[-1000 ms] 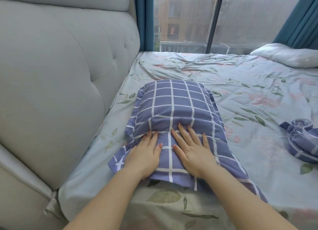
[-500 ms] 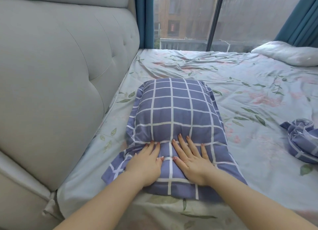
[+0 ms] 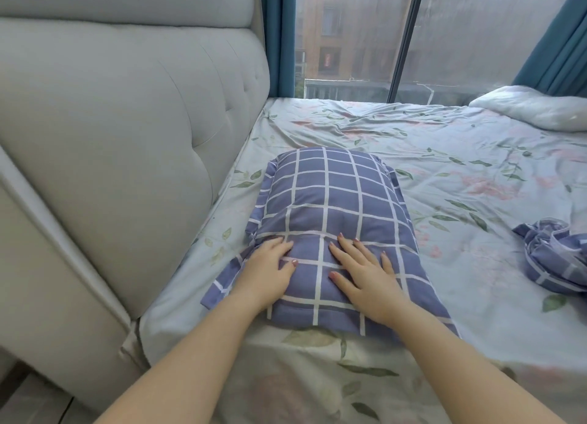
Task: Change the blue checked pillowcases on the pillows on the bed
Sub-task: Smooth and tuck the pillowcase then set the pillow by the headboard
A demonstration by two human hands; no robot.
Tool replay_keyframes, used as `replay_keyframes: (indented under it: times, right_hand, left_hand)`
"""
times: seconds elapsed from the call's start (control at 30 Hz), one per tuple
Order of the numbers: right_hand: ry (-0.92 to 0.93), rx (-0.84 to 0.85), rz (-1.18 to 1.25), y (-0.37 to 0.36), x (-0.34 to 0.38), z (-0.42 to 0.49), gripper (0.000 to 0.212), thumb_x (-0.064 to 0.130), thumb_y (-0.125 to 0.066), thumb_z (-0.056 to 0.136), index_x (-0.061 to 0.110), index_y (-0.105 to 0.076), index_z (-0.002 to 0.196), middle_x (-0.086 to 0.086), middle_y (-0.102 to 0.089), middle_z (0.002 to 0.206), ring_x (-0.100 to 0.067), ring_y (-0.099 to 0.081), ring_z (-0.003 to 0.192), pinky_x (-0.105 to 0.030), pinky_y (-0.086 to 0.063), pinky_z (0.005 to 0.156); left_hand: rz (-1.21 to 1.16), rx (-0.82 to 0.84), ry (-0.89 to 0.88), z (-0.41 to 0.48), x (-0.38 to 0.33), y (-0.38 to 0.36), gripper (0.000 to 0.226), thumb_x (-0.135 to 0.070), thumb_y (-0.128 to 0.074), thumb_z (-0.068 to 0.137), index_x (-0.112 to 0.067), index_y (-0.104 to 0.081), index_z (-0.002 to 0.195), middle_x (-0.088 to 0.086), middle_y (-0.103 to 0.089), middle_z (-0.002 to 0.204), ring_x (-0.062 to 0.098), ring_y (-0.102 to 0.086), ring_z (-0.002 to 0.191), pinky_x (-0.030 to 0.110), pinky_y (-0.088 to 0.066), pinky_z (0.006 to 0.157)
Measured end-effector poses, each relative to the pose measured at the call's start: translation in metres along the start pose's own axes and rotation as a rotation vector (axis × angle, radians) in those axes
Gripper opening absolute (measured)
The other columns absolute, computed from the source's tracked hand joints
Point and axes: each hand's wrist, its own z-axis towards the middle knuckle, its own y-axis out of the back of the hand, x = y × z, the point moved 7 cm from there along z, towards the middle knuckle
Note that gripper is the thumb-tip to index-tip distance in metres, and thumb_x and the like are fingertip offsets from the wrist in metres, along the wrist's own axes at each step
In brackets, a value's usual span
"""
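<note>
head view: pillow (image 3: 330, 188) in its blue checked pillowcase (image 3: 359, 300) lies lengthwise on the floral sheet (image 3: 451, 169), close beside the padded grey headboard (image 3: 127, 122) on your left. your left hand (image 3: 266, 273) lies flat on the near left part of the pillow, fingers straight and together, thumb out to the side, grasping nothing. your right hand (image 3: 362, 273) lies flat on the near middle, palm down on the cloth, fingers straight and spread, also released. the two hands are near each other but apart. loose cloth of the pillowcase spreads flat on the sheet at the near left corner and along the near right side. a second blue checked pillowcase (image 3: 552, 258) sits crumpled on the sheet at the right, well apart from the pillow. a bare white pillow (image 3: 533, 109) lies at the far right of the bed, by the window (image 3: 349, 36). teal curtains (image 3: 279, 36) hang at both sides of the glass.
</note>
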Motion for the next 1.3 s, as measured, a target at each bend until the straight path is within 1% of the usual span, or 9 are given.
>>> replay_keyframes:
  times: [0.07, 0.13, 0.23, 0.37, 0.47, 0.63, 0.8, 1.1, 1.3]
  right_hand:
    - [0.002, -0.187, 0.119, 0.021, 0.007, -0.009, 0.043, 0.041, -0.051, 0.098, 0.032, -0.05, 0.14, 0.01, -0.038, 0.152, -0.021, -0.031, 0.141, -0.043, -0.023, 0.116]
    - [0.007, -0.343, 0.23, 0.035, 0.018, -0.017, 0.023, 0.027, -0.065, 0.091, 0.024, -0.071, 0.113, 0.005, -0.06, 0.12, -0.024, -0.049, 0.116, -0.032, -0.038, 0.096]
    - [0.029, -0.392, 0.288, 0.041, 0.046, -0.022, 0.016, 0.025, -0.073, 0.086, 0.022, -0.075, 0.102, 0.008, -0.056, 0.097, -0.018, -0.046, 0.103, -0.024, -0.035, 0.086]
    - [0.111, -0.366, 0.268, 0.027, 0.089, -0.012, 0.018, 0.028, -0.077, 0.082, 0.022, -0.077, 0.1, 0.011, -0.053, 0.094, -0.018, -0.043, 0.097, -0.03, -0.041, 0.087]
    - [0.141, -0.315, 0.236, 0.009, 0.112, 0.003, 0.019, 0.031, -0.076, 0.083, 0.024, -0.077, 0.101, 0.006, -0.059, 0.099, -0.021, -0.044, 0.094, -0.034, -0.042, 0.09]
    - [0.167, -0.38, 0.105, 0.001, 0.131, 0.024, 0.022, 0.04, -0.07, 0.084, 0.026, -0.076, 0.1, 0.004, -0.063, 0.101, -0.025, -0.049, 0.095, -0.038, -0.039, 0.092]
    - [0.158, -0.311, -0.004, -0.005, 0.129, 0.032, 0.032, 0.05, -0.061, 0.089, 0.029, -0.072, 0.109, 0.005, -0.059, 0.108, -0.023, -0.049, 0.103, -0.035, -0.036, 0.094]
    - [0.202, -0.183, 0.275, 0.028, 0.105, 0.004, 0.008, 0.026, -0.072, 0.086, 0.024, -0.072, 0.078, 0.012, -0.057, 0.083, -0.015, -0.053, 0.085, -0.038, -0.046, 0.082]
    - [0.142, -0.21, 0.384, 0.047, 0.092, -0.035, 0.01, 0.018, -0.072, 0.086, 0.02, -0.07, 0.076, 0.011, -0.057, 0.082, -0.008, -0.056, 0.073, -0.017, -0.044, 0.068]
  left_hand:
    - [-0.06, -0.155, 0.14, -0.01, 0.019, 0.033, 0.021, -0.022, -0.06, 0.094, -0.024, -0.07, 0.112, 0.003, -0.059, 0.129, 0.02, -0.056, 0.116, 0.022, -0.038, 0.091]
    - [-0.088, -0.157, 0.316, -0.023, 0.047, 0.05, 0.006, -0.021, -0.067, 0.086, -0.026, -0.067, 0.088, 0.007, -0.068, 0.109, 0.025, -0.063, 0.1, 0.028, -0.046, 0.087]
    - [-0.383, -0.03, 0.536, -0.04, 0.071, 0.051, 0.02, -0.026, -0.072, 0.085, -0.019, -0.056, 0.076, 0.006, -0.065, 0.092, 0.022, -0.06, 0.085, 0.029, -0.046, 0.076]
    - [-0.704, 0.064, 0.752, -0.049, 0.076, 0.049, 0.015, -0.031, -0.066, 0.093, -0.017, -0.062, 0.094, 0.002, -0.065, 0.09, 0.015, -0.058, 0.071, 0.024, -0.041, 0.06]
    - [-0.733, 0.166, 0.832, -0.049, 0.081, 0.038, 0.017, -0.035, -0.069, 0.089, -0.019, -0.064, 0.086, -0.001, -0.067, 0.079, 0.013, -0.056, 0.062, 0.025, -0.037, 0.06]
    - [-0.849, 0.106, 0.708, -0.035, 0.069, 0.034, 0.01, -0.003, -0.056, 0.097, -0.002, -0.064, 0.091, 0.012, -0.068, 0.073, 0.022, -0.064, 0.061, 0.029, -0.051, 0.06]
    - [-0.86, 0.101, 0.675, -0.034, 0.067, 0.032, 0.009, -0.005, -0.061, 0.095, 0.003, -0.065, 0.097, 0.017, -0.069, 0.085, 0.024, -0.064, 0.069, 0.026, -0.055, 0.055]
    - [-1.009, 0.297, 0.526, -0.062, 0.029, 0.035, 0.029, 0.002, -0.071, 0.082, 0.006, -0.069, 0.111, 0.02, -0.073, 0.105, 0.029, -0.072, 0.096, 0.031, -0.06, 0.078]
    - [-1.031, 0.352, 0.529, -0.085, 0.012, 0.035, 0.022, 0.002, -0.066, 0.088, 0.002, -0.069, 0.11, 0.019, -0.073, 0.105, 0.027, -0.074, 0.089, 0.032, -0.062, 0.072]
